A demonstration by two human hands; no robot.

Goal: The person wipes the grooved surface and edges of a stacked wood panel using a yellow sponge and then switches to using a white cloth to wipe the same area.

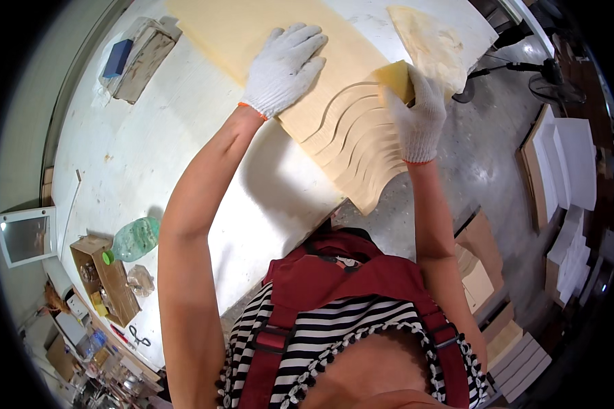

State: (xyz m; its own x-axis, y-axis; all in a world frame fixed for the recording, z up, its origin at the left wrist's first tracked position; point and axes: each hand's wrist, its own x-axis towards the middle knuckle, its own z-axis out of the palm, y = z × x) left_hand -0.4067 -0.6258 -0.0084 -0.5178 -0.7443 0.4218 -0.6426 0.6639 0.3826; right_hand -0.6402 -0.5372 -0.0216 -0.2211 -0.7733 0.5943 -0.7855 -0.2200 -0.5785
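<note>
A long pale wooden panel (348, 51) lies across the white table, its near end carved with curved, wavy grooves and overhanging the edge. My left hand (285, 68), in a white knit glove, rests flat on the panel with fingers stretched out. At the panel's right edge, my right hand (419, 119), gloved too and slightly blurred, grips a yellow sanding block (396, 78) against the wood beside the grooves. Part of the block is hidden by the fingers. A crumpled pale yellow cloth (426, 41) lies beyond it.
Left on the white table (150, 136) sit a worn block with a blue piece (118, 58), a green plastic bottle (135, 238), a wooden box (106, 279) and scissors (138, 334). On the floor at right are a black fan (556, 82) and stacked boards (549, 167).
</note>
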